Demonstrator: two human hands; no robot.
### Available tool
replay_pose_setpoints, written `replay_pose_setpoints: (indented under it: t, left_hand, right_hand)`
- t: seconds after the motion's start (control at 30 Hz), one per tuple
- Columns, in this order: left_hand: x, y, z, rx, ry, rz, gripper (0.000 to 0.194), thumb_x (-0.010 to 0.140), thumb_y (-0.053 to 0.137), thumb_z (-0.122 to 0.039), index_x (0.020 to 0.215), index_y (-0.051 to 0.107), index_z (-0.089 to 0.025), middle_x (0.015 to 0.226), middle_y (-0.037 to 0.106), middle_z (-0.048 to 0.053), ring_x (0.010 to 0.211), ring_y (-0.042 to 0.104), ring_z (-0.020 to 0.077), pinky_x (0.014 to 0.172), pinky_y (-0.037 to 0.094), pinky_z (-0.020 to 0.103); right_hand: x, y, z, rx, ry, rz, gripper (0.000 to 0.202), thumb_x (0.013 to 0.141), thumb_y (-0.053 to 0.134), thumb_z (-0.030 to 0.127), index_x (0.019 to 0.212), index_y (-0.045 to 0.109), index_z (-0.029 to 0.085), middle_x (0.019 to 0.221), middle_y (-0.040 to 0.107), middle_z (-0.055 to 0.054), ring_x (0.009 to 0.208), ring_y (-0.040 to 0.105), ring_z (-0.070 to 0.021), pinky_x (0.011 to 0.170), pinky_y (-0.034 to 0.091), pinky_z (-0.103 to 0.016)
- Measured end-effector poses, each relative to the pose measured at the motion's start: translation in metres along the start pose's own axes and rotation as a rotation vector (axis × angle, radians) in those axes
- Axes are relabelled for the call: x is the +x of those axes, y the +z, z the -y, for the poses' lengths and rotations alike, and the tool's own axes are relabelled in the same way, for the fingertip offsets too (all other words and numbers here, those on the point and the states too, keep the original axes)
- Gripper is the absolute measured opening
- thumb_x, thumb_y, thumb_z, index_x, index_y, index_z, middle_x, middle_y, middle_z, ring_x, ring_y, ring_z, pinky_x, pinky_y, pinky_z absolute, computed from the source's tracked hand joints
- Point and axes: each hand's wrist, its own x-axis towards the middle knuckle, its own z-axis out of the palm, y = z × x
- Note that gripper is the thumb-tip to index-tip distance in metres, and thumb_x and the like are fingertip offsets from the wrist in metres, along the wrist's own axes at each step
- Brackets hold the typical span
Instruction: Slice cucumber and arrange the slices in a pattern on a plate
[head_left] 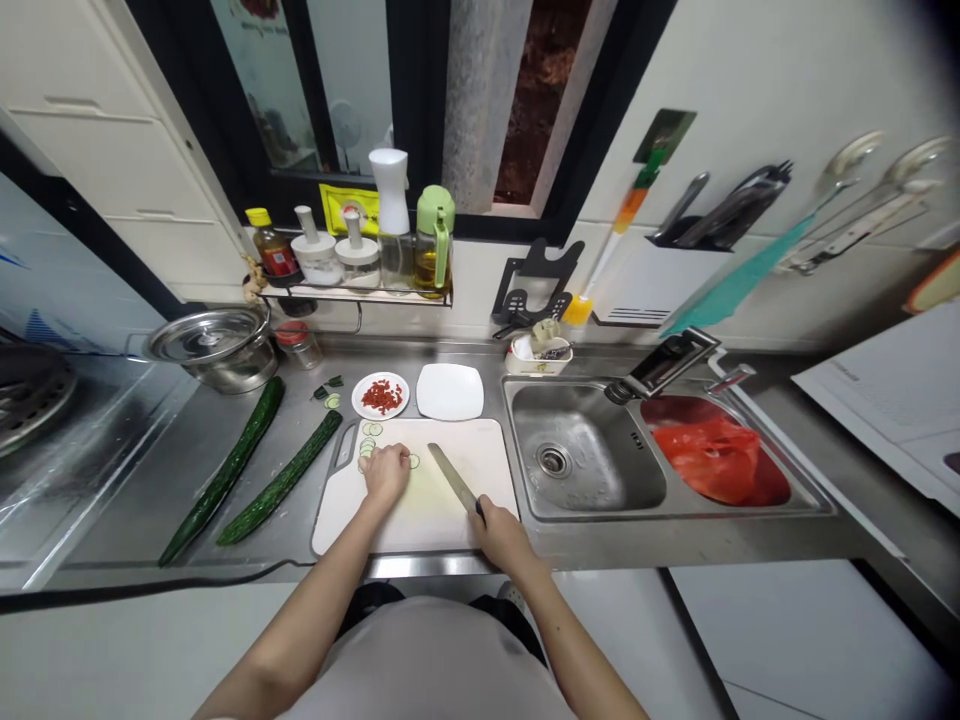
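On the white cutting board (442,500), my left hand (386,474) is closed, its curled fingers pressed on the cucumber slices at the board's left side. Thin pale cucumber slices (368,443) lie beside and above the fingertips, and a single slice (414,461) rests just right of the thumb. My right hand (501,532) grips a kitchen knife (452,480) by its dark handle, near the board's lower right edge. The blade lies low over the board and points up and left, apart from the slices. What sits beneath my left fingers is partly hidden.
Two whole cucumbers (283,484) lie left of the board. Behind it are a plate of red bits (381,397) and a white square plate (450,391). A steel sink (592,470) is at the right; a lidded pot (217,345) stands at the back left, near a condiment rack (352,294).
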Motion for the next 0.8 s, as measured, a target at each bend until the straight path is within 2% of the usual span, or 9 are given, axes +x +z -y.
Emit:
replay_pose_setpoints:
  t: [0.43,0.8]
  left_hand:
    - [0.003,0.003,0.007,-0.023,-0.005,-0.001,0.027,0.084,0.046,-0.022,0.089,0.072,-0.028,0.100,0.071,0.006,0.104,0.054,0.0293,0.085,0.030,0.044]
    - [0.003,0.002,0.007,-0.035,-0.005,0.005,0.027,0.084,0.046,-0.023,0.089,0.072,-0.028,0.101,0.072,0.005,0.105,0.053,0.0287,0.085,0.029,0.043]
  right_hand:
    - [-0.012,0.002,0.018,-0.030,-0.065,0.014,0.026,0.096,0.032,0.032,0.109,0.051,0.021,0.099,0.069,-0.010,0.091,0.064,-0.0232,0.071,0.036,-0.030]
    - [-0.008,0.001,0.021,-0.086,-0.089,0.009,0.025,0.095,0.032,0.029,0.108,0.051,0.020,0.098,0.069,-0.013,0.092,0.065,-0.0256,0.072,0.038,-0.033]
